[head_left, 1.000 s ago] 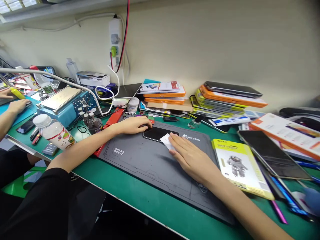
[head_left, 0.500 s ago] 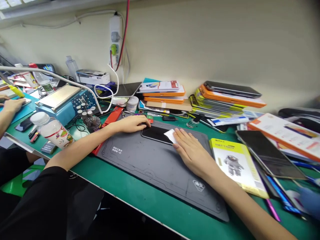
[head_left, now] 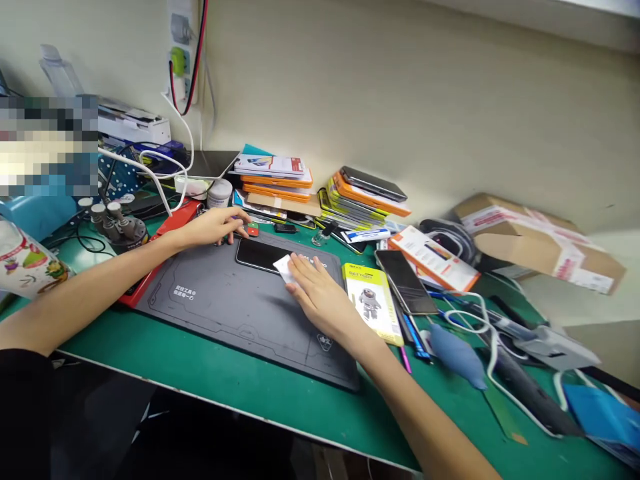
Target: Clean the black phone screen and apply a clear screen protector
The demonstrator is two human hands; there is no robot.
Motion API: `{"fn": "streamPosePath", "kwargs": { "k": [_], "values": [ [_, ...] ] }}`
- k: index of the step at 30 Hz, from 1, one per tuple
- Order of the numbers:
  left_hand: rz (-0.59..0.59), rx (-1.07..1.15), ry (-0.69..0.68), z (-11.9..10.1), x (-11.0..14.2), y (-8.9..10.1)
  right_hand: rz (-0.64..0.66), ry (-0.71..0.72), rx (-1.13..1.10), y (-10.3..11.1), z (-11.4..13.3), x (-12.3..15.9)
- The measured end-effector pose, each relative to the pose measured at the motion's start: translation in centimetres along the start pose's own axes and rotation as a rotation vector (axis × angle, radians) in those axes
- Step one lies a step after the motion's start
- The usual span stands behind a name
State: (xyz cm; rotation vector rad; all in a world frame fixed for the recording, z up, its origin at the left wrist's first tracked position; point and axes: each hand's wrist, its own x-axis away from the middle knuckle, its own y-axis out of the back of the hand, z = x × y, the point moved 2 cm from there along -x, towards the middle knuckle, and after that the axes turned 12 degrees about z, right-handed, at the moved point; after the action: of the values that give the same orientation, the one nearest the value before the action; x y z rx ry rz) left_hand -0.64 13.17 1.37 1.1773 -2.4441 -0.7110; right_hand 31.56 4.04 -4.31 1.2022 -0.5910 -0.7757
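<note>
A black phone (head_left: 260, 255) lies flat, screen up, on a dark grey work mat (head_left: 240, 307). My right hand (head_left: 317, 287) rests with stretched fingers on a white wipe (head_left: 284, 268), pressing it at the phone's right end, which is hidden beneath. My left hand (head_left: 220, 225) is over the back left of the mat, just beyond the phone's left end. Its fingers are bent and apart, with nothing visible in them. Close to those fingertips is a small red and green item (head_left: 253, 230).
Right of the mat lie a yellow battery box (head_left: 373, 303), another phone (head_left: 406, 281) and a blue air blower (head_left: 457, 353). Stacked boxes (head_left: 275, 177) line the wall. A bit holder (head_left: 120, 227) and a printed bottle (head_left: 27, 260) stand left.
The view has swung right, showing more of the bench's right side. My left hand has come off the phone's left corner and its fingers have spread. My right hand stays on the wipe.
</note>
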Motion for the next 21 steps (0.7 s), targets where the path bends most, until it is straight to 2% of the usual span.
{"fn": "streamPosePath", "kwargs": {
  "k": [5,9,16,21],
  "values": [
    [-0.221,0.096,-0.001,-0.2,0.3,0.5,-0.001,-0.06,-0.015,-0.2,-2.1,-3.5],
    [-0.361,0.16,-0.036,0.4,-0.2,0.9,0.006,-0.043,-0.007,-0.7,-3.1,-4.1],
    [-0.354,0.324,-0.021,0.4,-0.9,1.3,-0.027,0.05,0.006,-0.7,-2.5,-3.2],
    [-0.354,0.222,0.015,-0.1,-0.6,1.6,0.008,0.253,0.082,0.0,0.1,-2.0]
  ]
}}
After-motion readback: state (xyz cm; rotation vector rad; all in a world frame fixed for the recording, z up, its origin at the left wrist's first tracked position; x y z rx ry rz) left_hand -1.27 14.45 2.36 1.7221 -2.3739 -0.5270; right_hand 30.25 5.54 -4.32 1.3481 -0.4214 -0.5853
